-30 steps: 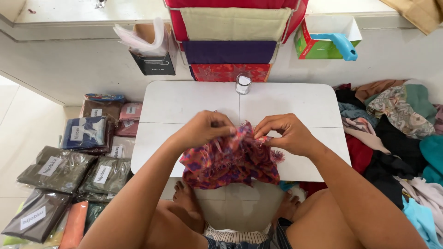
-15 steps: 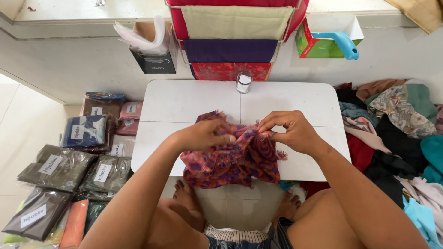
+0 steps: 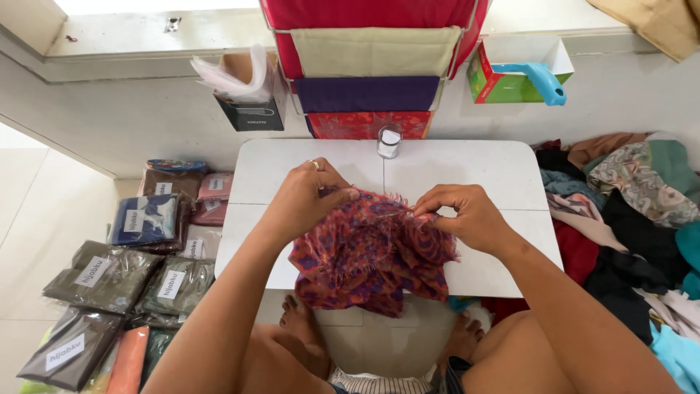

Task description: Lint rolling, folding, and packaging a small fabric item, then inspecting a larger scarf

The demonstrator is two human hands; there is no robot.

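Patterned cloth: a red, purple and orange scarf (image 3: 368, 255) with a frayed fringe, bunched between both hands, its lower part draped over the near edge of the white surface (image 3: 467, 171).
Left hand: the left hand (image 3: 306, 201) is closed over the cloth's upper left edge, knuckles up, a ring on one finger.
Right hand: the right hand (image 3: 467, 215) pinches the upper right edge between thumb and fingertips; the grip looks light.
Slip risk: judged moderate. Much of the cloth hangs past the near edge below both hands; if the right pinch lets go, the weight of the hanging part could pull it to the floor.
Fringe risk: loose threads beside the right fingers could snag or pull out under a sharp tug.
Small jar: a clear jar with a white lid (image 3: 389, 142) stands just beyond the hands; a flick of cloth forward could knock it over.
Clothes pile: mixed garments (image 3: 627, 197) lie to the right of the right hand, touching the surface edge; the cloth could get mixed in.
Packed items: bagged cloths (image 3: 138, 255) lie on the floor left of the left hand, well apart.
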